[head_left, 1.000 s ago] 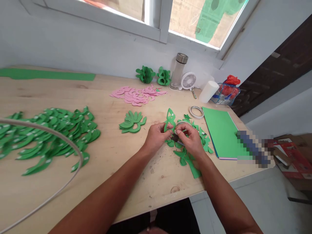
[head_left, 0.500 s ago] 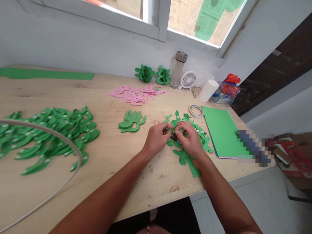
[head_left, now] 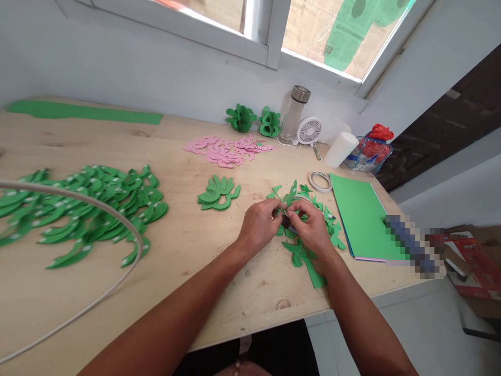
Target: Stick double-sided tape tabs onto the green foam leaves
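My left hand [head_left: 259, 224] and my right hand [head_left: 310, 223] meet over a heap of green paper scraps [head_left: 301, 257]. The fingertips of both are pinched around a small green paper piece [head_left: 288, 197], close together. A dark object [head_left: 287, 222], too hidden to name, lies just under the fingertips. Left of my left hand rests a stack of green cut paper shapes [head_left: 219, 193]. Pink paper cutouts [head_left: 227, 150] lie behind it. A large pile of green curved strips [head_left: 94, 209] with white patches spreads at the left.
A tape roll [head_left: 320, 181] and green sheets [head_left: 362, 219] lie right of the scraps. Along the back stand green paper ornaments [head_left: 240, 118], a glass bottle [head_left: 293, 115], a small fan [head_left: 309, 130], a white roll [head_left: 341, 149] and a clear bag [head_left: 368, 154]. A pale curved cord [head_left: 129, 230] crosses the left foreground.
The whole view has shifted slightly, so most table items appear further right. My fingertips remain close together, and a green piece now shows upright at them.
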Motion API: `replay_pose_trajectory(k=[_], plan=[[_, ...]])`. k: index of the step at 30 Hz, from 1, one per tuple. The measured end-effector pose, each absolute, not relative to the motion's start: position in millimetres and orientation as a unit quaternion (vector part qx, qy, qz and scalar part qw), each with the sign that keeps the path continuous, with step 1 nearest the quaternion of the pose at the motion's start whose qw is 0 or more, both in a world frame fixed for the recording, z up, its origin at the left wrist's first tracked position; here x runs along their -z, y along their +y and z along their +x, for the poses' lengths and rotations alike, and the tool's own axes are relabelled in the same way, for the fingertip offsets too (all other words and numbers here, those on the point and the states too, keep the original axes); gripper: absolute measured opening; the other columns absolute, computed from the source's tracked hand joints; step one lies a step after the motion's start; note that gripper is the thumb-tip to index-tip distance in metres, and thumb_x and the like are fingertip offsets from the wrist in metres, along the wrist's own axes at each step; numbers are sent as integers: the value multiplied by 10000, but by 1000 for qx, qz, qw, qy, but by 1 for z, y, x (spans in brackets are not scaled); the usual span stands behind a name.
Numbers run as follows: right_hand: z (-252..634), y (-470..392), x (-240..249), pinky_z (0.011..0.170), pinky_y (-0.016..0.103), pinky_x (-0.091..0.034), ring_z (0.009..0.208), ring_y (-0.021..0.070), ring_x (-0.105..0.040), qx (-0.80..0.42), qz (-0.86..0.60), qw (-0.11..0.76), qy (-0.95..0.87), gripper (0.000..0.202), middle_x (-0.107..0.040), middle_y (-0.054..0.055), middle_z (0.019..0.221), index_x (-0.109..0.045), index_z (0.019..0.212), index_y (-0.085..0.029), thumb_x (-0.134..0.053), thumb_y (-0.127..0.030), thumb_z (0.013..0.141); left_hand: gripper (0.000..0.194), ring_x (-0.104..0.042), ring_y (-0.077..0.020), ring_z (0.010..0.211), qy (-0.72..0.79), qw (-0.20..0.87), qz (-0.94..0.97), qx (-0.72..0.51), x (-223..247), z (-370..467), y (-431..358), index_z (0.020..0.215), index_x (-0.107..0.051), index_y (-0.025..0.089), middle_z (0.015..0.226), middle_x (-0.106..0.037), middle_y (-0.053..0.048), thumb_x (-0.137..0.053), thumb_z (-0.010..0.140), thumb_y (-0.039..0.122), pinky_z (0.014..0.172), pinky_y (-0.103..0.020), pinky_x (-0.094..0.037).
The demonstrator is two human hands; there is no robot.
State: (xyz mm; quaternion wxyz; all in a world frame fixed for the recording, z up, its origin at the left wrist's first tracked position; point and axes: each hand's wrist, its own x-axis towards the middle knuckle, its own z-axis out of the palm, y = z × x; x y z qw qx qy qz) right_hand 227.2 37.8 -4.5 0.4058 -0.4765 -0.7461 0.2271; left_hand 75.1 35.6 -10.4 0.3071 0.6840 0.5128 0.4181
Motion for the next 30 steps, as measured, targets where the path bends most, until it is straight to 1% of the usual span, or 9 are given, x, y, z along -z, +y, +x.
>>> replay_pose_trajectory(k=[7, 15, 21, 27, 30], plan=[[227, 38, 3, 647, 304, -418, 741, 177, -538, -225, -479, 402, -747, 87, -612, 25, 752, -579, 719, -217, -544, -230, 798, 213, -575, -144, 625, 515, 319, 673, -425, 8, 75, 36, 838, -693, 180, 739, -681, -20, -516, 745, 106, 621, -234, -430], [225, 36, 1, 656, 308, -411, 732, 177, -539, -198, -494, 392, -750, 97, -598, 23, 737, -563, 711, -214, -528, -210, 801, 163, -528, -126, 587, 512, 352, 655, -430, 8, 74, 36, 753, -675, 168, 603, -592, 19, -521, 732, 118, 579, -212, -400], [225, 36, 2, 656, 309, -411, 726, 178, -538, -186, -499, 392, -750, 99, -599, 22, 730, -557, 710, -220, -523, -199, 801, 140, -511, -127, 576, 513, 365, 649, -427, 6, 74, 36, 730, -658, 182, 586, -572, 26, -527, 727, 134, 573, -215, -389], [225, 37, 3, 653, 308, -412, 728, 179, -546, -177, -505, 384, -752, 88, -613, 24, 739, -569, 713, -217, -530, -194, 789, 118, -493, -114, 558, 507, 380, 643, -430, 7, 74, 38, 698, -644, 178, 595, -578, 31, -537, 711, 129, 560, -207, -374], [225, 36, 3, 659, 310, -417, 739, 184, -553, -176, -506, 385, -752, 91, -614, 29, 745, -569, 712, -215, -529, -198, 792, 120, -485, -110, 552, 505, 386, 641, -431, 8, 74, 39, 711, -650, 171, 598, -576, 33, -537, 711, 130, 560, -207, -375]])
